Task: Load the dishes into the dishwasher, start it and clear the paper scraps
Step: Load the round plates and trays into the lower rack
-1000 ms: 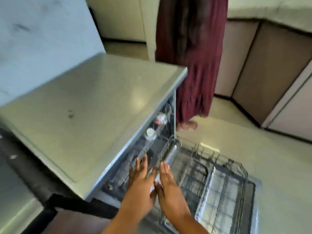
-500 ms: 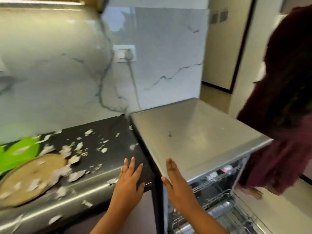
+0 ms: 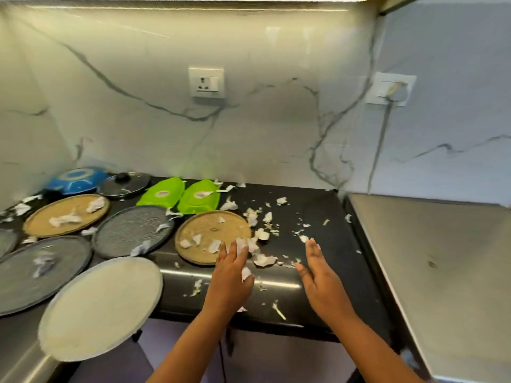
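Several plates lie on the black counter (image 3: 326,217). A tan round plate (image 3: 204,230) with paper scraps on it sits just beyond my left hand (image 3: 231,275), whose straight fingers reach its near rim. A cream plate (image 3: 102,305) overhangs the counter's front edge at the left. Torn white paper scraps (image 3: 264,259) are strewn between my hands. My right hand (image 3: 320,277) hovers open over the counter, holding nothing. The dishwasher's steel top (image 3: 442,258) is at the right; its door and racks are out of view.
Further left lie grey plates (image 3: 132,230), another tan plate (image 3: 66,214), two green dishes (image 3: 199,200), a black lid (image 3: 124,183) and a blue bowl (image 3: 74,181). A marble wall with sockets (image 3: 206,82) backs the counter.
The view swung left from the open dishwasher racks to the counter. Both hands left the rack and now hover over the scraps near the tan plate.
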